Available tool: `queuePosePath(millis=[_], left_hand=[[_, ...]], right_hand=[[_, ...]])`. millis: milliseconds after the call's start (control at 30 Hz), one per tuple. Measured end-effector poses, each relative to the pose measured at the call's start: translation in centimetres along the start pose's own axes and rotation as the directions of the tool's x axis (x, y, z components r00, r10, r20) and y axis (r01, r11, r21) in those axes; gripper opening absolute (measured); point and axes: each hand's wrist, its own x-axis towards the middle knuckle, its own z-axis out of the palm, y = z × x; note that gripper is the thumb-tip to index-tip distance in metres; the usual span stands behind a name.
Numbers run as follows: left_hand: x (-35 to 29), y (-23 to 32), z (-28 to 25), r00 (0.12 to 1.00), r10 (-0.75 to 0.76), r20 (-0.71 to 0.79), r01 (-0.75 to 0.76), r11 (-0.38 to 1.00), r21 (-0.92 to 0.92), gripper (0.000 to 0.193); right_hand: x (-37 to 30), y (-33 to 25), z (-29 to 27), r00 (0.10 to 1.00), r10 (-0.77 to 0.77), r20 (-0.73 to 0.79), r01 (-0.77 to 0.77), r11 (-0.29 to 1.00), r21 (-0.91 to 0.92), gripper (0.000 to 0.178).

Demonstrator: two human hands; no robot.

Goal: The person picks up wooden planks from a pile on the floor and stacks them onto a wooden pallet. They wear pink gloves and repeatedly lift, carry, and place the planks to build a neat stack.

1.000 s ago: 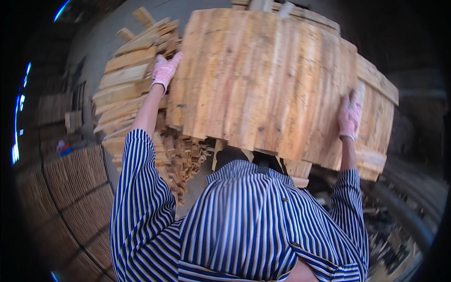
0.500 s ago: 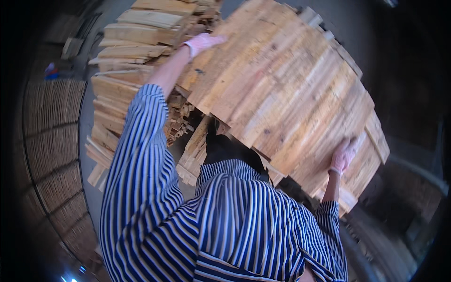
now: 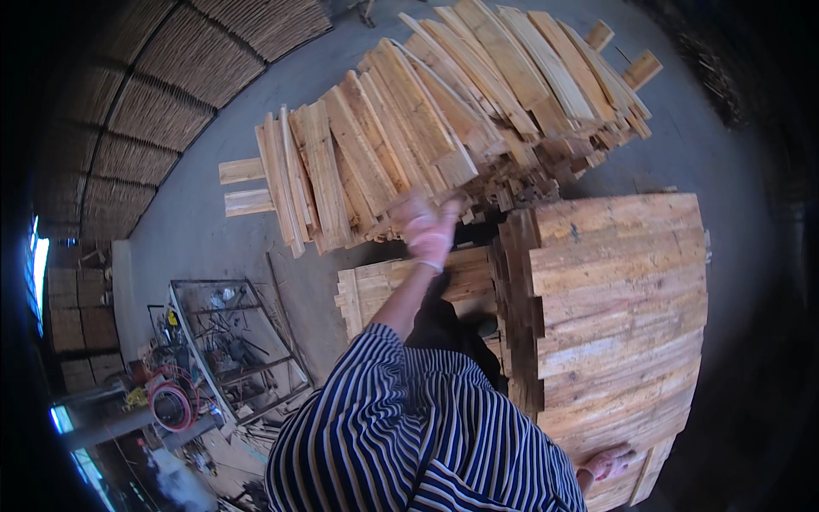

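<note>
My left hand [image 3: 424,229], in a pale pink glove, reaches forward over the near ends of a pile of loose wooden boards [image 3: 405,111]. Motion blurs its fingers, but the thumb stands apart from them and nothing shows in the grip. On my right is a neat stack of boards [image 3: 618,320], laid side by side in a flat top layer. My right hand [image 3: 610,462], gloved too, lies flat on the near end of that stack, fingers stretched out.
A lower wooden stack [image 3: 375,290] stands by my legs. On the left lie a metal frame [image 3: 239,350] and a coiled red hose [image 3: 171,405] among clutter. Bundled thin slats [image 3: 200,64] line the far left. Two board ends [image 3: 247,188] stick out from the loose pile's left side.
My view has turned left toward the loose pile. My left hand has left the stack's top and moved over the loose boards. The right hand still rests on the stack.
</note>
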Motion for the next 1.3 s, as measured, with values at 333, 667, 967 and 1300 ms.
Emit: queuePosePath(millis=[333,667,967,1300], left_hand=[[16.3,-22.3,-4.2,0.718,-0.686,0.118,0.638,0.716,0.282,0.125],[22.6,-23.8,-4.5,0.738,-0.674,0.021,0.636,0.706,0.312,0.117],[18.1,-23.2,-12.3,0.689,-0.519,0.506,0.722,0.551,-0.418,0.121],[15.7,-20.4,-12.3,0.496,-0.377,0.782,0.752,-0.265,-0.604,0.051]], right_hand=[[-2.0,-12.7,-8.3,0.922,-0.387,-0.021,0.365,0.848,0.385,0.065],[-16.5,-45.5,-16.7,0.522,-0.821,-0.231,0.655,0.212,0.725,0.059],[-34.9,-67.5,-13.3,-0.198,-0.955,0.223,0.229,0.176,0.957,0.110],[-40.9,-69.4,-15.6,-0.470,-0.696,0.542,0.519,0.279,0.808,0.121]])
